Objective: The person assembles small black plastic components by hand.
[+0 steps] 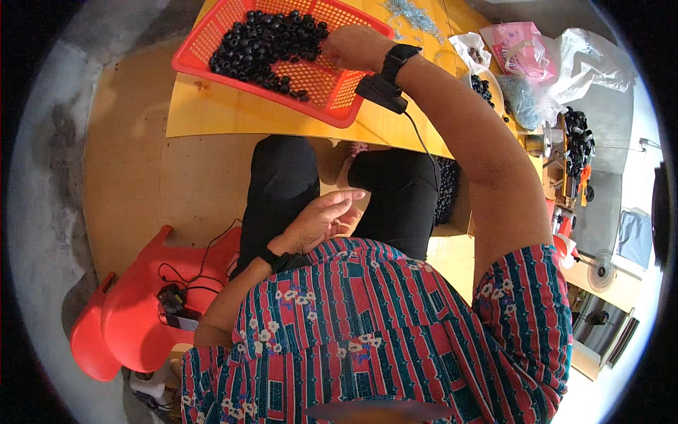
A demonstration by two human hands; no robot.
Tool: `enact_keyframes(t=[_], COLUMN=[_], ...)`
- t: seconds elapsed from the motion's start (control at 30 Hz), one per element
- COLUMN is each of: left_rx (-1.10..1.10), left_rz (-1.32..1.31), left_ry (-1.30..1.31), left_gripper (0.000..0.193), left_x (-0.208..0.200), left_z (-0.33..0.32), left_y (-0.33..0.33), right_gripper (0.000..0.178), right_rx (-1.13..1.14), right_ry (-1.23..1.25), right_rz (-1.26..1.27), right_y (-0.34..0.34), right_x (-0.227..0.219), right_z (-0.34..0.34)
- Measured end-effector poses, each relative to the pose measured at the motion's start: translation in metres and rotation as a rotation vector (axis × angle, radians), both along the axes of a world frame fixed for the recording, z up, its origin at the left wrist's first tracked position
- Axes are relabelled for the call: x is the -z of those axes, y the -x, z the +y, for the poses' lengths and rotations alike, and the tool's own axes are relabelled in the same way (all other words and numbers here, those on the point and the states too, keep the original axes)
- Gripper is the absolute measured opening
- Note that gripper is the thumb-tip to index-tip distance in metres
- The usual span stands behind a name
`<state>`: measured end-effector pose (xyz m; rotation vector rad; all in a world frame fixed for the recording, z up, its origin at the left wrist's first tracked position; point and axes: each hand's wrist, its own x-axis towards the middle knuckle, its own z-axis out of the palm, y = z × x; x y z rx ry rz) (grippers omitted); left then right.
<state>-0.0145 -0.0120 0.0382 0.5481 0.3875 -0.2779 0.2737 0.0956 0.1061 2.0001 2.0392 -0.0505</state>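
A red plastic basket (212,35) lies on the low wooden table (212,113) in front of me, holding several small black round parts (265,46). My right hand (349,48) reaches over the basket's right side with its fingers curled among the black parts; whether it holds any is hidden. A black band with a small black device (385,85) is on that wrist. My left hand (321,219) rests above my lap, palm up and fingers loosely curled, with nothing seen in it. It also wears a black wrist band.
A red plastic stool (134,311) with black cables stands at my left. Plastic bags (537,56), a bowl of black parts (484,88) and a pile of small metal pieces (413,14) crowd the table's right and far side. A small fan (600,268) is at the right.
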Motion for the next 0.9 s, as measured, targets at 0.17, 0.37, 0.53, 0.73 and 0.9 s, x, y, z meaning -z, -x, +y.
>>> enact_keyframes(t=[0.17, 0.37, 0.53, 0.73, 0.9], left_rx=[-0.025, -0.028, -0.028, -0.146, -0.36], left_rz=[-0.005, -0.012, -0.008, -0.157, -0.221], left_ry=[0.023, -0.018, -0.032, 0.066, 0.35], left_gripper=[0.034, 0.034, 0.035, 0.038, 0.04], left_x=[0.009, 0.013, 0.012, 0.03, 0.004], left_z=[0.001, -0.001, -0.005, 0.009, 0.041], left_y=[0.001, -0.002, 0.003, -0.006, -0.02], right_gripper=[0.015, 0.022, 0.02, 0.01, 0.008], right_rx=[-0.043, 0.028, 0.001, 0.132, 0.397], right_ry=[0.047, 0.092, 0.006, -0.469, -0.438], right_rz=[-0.104, -0.111, -0.018, 0.955, 1.504], right_y=[0.009, 0.008, 0.004, 0.029, 0.114], right_x=[-0.003, -0.001, -0.006, -0.035, -0.024], right_z=[0.005, 0.011, 0.003, -0.061, -0.138])
